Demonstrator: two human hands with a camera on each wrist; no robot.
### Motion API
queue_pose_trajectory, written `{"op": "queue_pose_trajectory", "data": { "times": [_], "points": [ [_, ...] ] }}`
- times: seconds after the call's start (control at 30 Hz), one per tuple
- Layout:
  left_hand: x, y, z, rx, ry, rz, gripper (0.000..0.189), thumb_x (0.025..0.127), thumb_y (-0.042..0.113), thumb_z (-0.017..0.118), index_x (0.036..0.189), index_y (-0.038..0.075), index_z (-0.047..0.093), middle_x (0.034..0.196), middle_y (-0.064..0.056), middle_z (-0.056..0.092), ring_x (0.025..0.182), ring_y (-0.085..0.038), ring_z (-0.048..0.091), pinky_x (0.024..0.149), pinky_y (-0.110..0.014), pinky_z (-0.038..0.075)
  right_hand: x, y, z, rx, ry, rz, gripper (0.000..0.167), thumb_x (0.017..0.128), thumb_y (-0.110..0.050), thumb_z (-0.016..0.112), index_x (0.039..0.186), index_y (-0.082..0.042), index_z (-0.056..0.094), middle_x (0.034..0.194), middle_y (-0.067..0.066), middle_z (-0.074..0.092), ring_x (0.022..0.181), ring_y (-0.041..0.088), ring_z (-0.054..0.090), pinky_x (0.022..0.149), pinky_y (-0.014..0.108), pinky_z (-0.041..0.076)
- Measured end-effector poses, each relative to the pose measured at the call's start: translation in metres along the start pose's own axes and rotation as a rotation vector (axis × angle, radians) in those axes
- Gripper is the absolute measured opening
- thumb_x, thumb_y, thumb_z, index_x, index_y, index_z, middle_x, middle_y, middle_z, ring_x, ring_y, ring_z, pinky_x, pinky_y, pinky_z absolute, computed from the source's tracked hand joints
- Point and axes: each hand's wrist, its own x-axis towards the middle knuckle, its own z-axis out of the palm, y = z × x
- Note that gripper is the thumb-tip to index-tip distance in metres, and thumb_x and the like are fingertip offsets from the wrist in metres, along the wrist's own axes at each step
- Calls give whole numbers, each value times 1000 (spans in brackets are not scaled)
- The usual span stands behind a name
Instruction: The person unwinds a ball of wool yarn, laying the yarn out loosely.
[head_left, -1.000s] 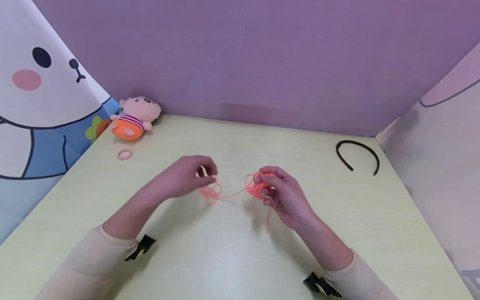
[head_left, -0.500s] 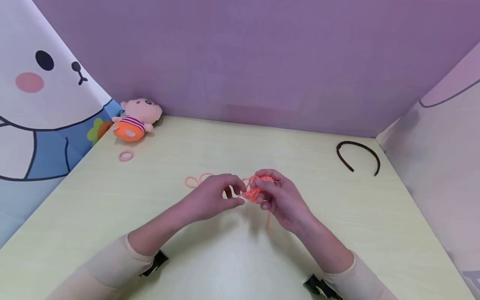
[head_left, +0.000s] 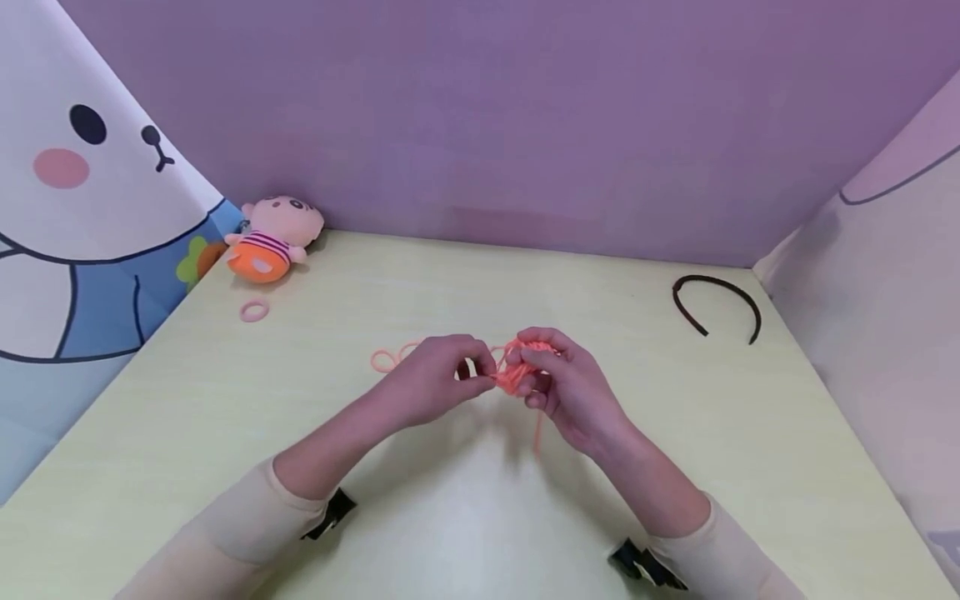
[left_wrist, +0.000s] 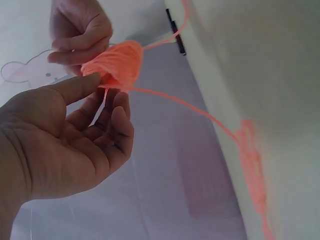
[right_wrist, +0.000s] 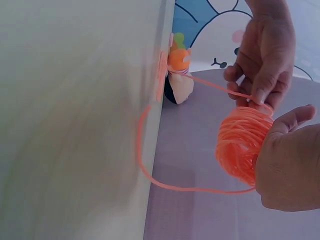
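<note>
One coral yarn ball (head_left: 512, 382) is being gripped by the right hand (head_left: 577, 396) above the bench (head_left: 450, 525) in the head view; a headband (head_left: 716, 281) is lying well to the ball's right. Left wrist view: the left hand (left_wrist: 75, 135) is pinching a strand (left_wrist: 181, 102) beside the ball, the strand running to loose yarn (left_wrist: 253, 170) on the bench. Right wrist view: a second strand (right_wrist: 185, 188) is hanging from the ball.

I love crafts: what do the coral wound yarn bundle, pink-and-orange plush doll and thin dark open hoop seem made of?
The coral yarn bundle looks like matte textile strands, wound in visible coils; fibre unclear. The plush doll seems stuffed fabric, its body plump and dull. The dark hoop could be plastic or cloth-covered: its arc looks stiff, finish unclear.
</note>
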Motion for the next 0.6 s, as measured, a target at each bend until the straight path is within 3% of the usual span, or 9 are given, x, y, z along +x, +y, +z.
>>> {"op": "queue_pose_trajectory", "data": {
  "times": [0.2, 0.43, 0.6],
  "points": [
    [2, 0, -14, -14, -13, -48, 4, 96, 19, 73, 93, 18, 70, 89, 9, 66, 80, -14, 61, 66, -31, 51, 2, -3, 1, 2, 11, -5, 21, 104, -8, 54, 125, -7, 51, 92, 4, 68, 56, 11, 58, 52, 18, 48],
    [2, -15, -32, 17, -44, -140, 5, 96, 15, 71, 92, 14, 69, 86, 0, 68, 73, -15, 60, 65, -33, 49, 1, -4, 1, 8, 10, -15, 21, 104, -7, 53, 125, -6, 52, 92, 4, 67, 56, 11, 57, 52, 18, 47],
    [4, -27, -41, 44, -26, -194, 5, 96, 15, 69, 92, 13, 69, 87, -1, 68, 74, -17, 61, 69, -34, 49, -1, -1, 0, 12, -12, -2, 20, 103, -6, 54, 122, -6, 53, 91, 4, 67, 55, 11, 57, 52, 19, 47]
  ]
}}
